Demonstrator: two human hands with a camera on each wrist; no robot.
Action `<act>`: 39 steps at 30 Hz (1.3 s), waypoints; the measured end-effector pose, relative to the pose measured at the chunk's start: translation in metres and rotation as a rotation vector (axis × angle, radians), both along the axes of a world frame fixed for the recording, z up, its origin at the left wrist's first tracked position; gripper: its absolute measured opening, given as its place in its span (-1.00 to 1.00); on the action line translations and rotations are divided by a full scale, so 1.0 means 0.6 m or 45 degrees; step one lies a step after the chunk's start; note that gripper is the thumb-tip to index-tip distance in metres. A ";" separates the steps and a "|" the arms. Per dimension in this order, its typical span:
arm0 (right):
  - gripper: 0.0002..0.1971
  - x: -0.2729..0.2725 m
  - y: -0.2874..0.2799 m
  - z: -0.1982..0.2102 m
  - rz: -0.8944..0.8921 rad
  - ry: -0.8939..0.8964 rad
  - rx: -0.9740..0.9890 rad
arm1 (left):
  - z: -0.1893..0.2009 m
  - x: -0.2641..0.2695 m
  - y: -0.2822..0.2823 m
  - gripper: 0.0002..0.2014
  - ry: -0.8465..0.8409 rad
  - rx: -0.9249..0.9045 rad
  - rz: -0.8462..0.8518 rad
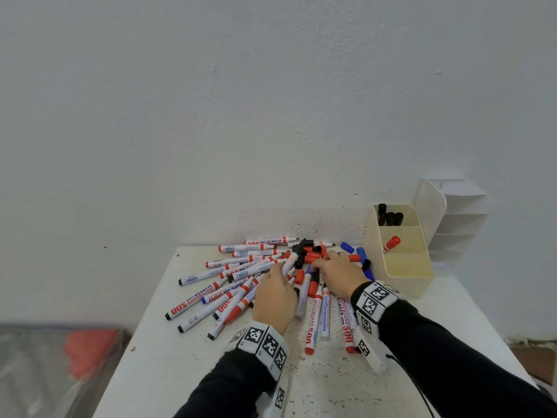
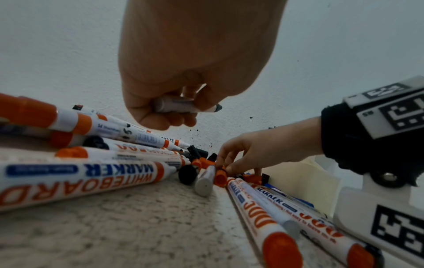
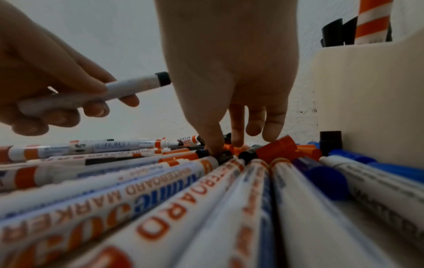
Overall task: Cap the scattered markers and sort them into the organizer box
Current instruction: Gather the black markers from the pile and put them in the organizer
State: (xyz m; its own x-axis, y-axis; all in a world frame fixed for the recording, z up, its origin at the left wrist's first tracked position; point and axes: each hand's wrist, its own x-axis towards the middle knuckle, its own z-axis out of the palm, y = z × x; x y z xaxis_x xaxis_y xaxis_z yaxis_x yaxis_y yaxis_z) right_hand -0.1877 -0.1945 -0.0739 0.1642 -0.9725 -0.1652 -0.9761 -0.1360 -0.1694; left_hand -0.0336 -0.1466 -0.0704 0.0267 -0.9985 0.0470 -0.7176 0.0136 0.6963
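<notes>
Nearest me, the left hand (image 1: 275, 297) had its fingers curled round a smooth white marker (image 3: 96, 92) with a black collar, lifted just above the pile of markers (image 1: 241, 285) on the speckled white table (image 1: 168, 357). Beyond it the right hand (image 1: 339, 274) reached fingers-down into the loose caps (image 1: 313, 254), fingertips (image 3: 214, 146) touching them; whether they pinched one was hard to make out. Farthest, the cream plastic organizer box (image 1: 401, 285) held black-capped markers and one red.

speckled white table (image 1: 168, 357) under a fan of markers (image 1: 211, 294), loose caps (image 1: 346, 247), cream organizer box (image 1: 401, 285)
</notes>
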 end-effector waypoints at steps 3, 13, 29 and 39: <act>-0.69 0.003 -0.005 -0.003 -0.016 0.065 -0.080 | -0.003 0.001 -0.002 -0.64 0.001 -0.018 -0.002; -0.78 -0.013 -0.010 0.006 -0.075 0.042 -0.242 | -0.021 0.003 -0.010 -0.70 0.020 -0.047 -0.004; -0.73 -0.004 -0.009 0.000 0.020 0.018 -0.210 | -0.028 0.002 -0.012 -0.69 -0.015 -0.026 0.015; -0.72 -0.005 0.004 0.026 -0.106 -0.660 -0.296 | -0.025 0.005 -0.004 -0.64 -0.131 -0.050 -0.015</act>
